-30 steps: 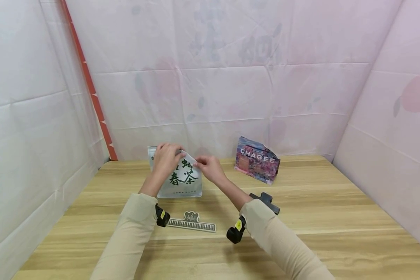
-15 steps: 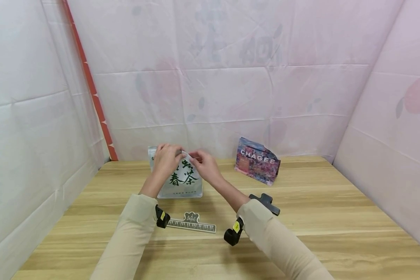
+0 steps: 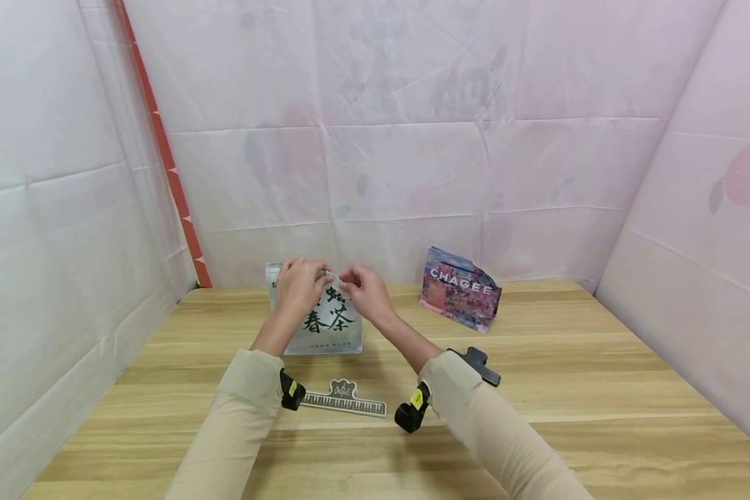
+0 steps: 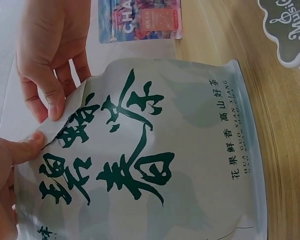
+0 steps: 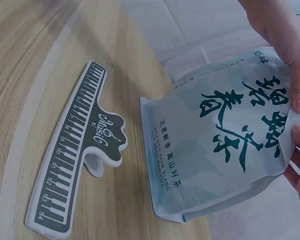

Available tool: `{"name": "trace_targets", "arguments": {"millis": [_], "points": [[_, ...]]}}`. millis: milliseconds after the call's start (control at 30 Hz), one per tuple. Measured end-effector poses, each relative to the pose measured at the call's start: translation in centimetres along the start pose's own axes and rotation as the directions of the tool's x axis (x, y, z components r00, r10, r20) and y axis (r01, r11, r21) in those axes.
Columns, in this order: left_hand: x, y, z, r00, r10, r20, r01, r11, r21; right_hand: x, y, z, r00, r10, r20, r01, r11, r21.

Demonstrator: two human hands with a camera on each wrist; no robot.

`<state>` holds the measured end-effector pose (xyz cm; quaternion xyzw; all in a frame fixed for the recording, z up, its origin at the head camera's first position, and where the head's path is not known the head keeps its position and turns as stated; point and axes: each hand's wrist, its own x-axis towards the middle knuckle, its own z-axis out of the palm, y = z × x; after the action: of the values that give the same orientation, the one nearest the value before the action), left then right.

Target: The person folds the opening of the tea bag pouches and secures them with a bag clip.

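A pale green tea bag (image 3: 325, 332) with large dark green characters stands upright at the back of the table. My left hand (image 3: 300, 283) grips its top edge near the middle, thumb in front and fingers behind. Close beside it, my right hand (image 3: 367, 295) pinches the top edge toward the right corner. In the left wrist view that corner is a folded flap (image 4: 72, 107), with the thumb of the right hand (image 4: 52, 55) pressing on it. The left thumb (image 4: 27, 150) lies right at the fold's end. Fingers behind the bag are partly hidden.
A piano-keyboard clip (image 3: 344, 399) marked "Music" lies in front of the bag. Right of it is a dark grey clip (image 3: 478, 364), partly covered by the right sleeve. A colourful CHAGEE bag (image 3: 459, 288) stands at the back right, before a pale cloth wall (image 3: 412, 167).
My right hand has shifted left along the top edge of the tea bag, closer to my left hand. The left hand keeps its grip in about the same place.
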<state>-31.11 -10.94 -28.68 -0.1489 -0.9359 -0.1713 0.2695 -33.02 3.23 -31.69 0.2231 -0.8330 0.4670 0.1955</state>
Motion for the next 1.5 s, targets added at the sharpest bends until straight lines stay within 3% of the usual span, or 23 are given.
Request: {"name": "trace_targets", "arguments": {"millis": [300, 467, 667, 1033, 1500], "points": [[0.0, 0.1, 0.0, 1.000, 0.002, 0.010, -0.002, 1.000, 0.006, 0.1, 0.2, 0.2, 1.000, 0.003, -0.020, -0.003, 1.000, -0.013], [0.0, 0.0, -0.2, 1.000, 0.000, 0.019, 0.000, 1.000, 0.012, 0.0, 0.5, -0.1, 0.999, -0.014, 0.036, 0.012, 0.999, 0.053], [0.2, 0.2, -0.3, 1.000, -0.004, 0.027, 0.004, 1.000, 0.009, -0.4, 1.0, -0.6, 0.997, 0.028, 0.078, -0.034, 0.996, 0.077], [0.2, 0.1, -0.3, 0.998, -0.018, 0.056, 0.018, 1.000, 0.002, -0.5, 1.0, -0.5, 0.995, 0.078, 0.063, -0.083, 0.993, 0.081], [-0.1, 0.0, -0.7, 0.997, -0.008, 0.074, 0.010, 1.000, -0.021, -0.5, 0.7, -0.2, 0.996, 0.084, 0.016, -0.084, 0.996, 0.037]]}}
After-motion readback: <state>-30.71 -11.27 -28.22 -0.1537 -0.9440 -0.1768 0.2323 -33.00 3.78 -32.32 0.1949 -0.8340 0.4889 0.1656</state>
